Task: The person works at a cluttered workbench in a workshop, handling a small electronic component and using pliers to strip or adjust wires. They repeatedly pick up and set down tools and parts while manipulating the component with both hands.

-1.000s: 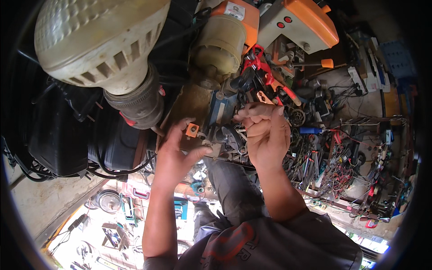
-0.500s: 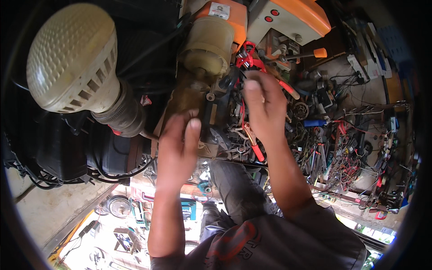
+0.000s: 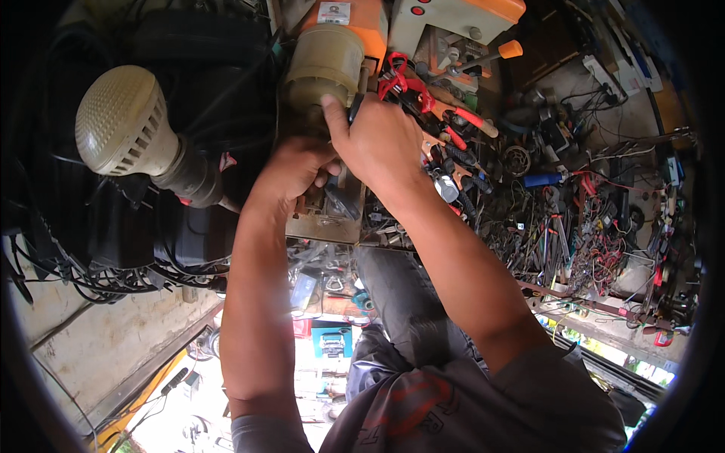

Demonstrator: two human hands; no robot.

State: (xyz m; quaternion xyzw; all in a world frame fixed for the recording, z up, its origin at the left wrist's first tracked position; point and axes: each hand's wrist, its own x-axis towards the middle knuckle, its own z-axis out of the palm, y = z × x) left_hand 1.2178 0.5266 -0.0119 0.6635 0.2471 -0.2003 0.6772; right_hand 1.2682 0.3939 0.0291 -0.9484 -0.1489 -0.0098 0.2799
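Both hands meet in front of an orange machine (image 3: pixel 368 23), just below its yellowed cylindrical housing (image 3: pixel 326 57). My left hand (image 3: pixel 293 172) has its fingers curled inward, and what they hold, if anything, is hidden. Against it, my right hand (image 3: pixel 381 140) is closed, its thumb reaching toward the housing's lower rim. A small dark piece (image 3: pixel 356 108) shows between that thumb and forefinger, too little of it to name. Below the hands a dark flat part (image 3: pixel 343 198) lies on the machine's base (image 3: pixel 321 228).
A bulb lamp (image 3: pixel 121 121) juts in at left. Pliers with red handles (image 3: pixel 472 119) and other hand tools crowd the right side. A grey-orange machine (image 3: pixel 445 23) with a lever (image 3: pixel 483 59) stands at the back. Tangled wires (image 3: pixel 596 234) lie far right.
My right hand has moved left and my left hand up, so they now meet below the housing. The fingers have closed. The view has shifted, and the lamp looks smaller.
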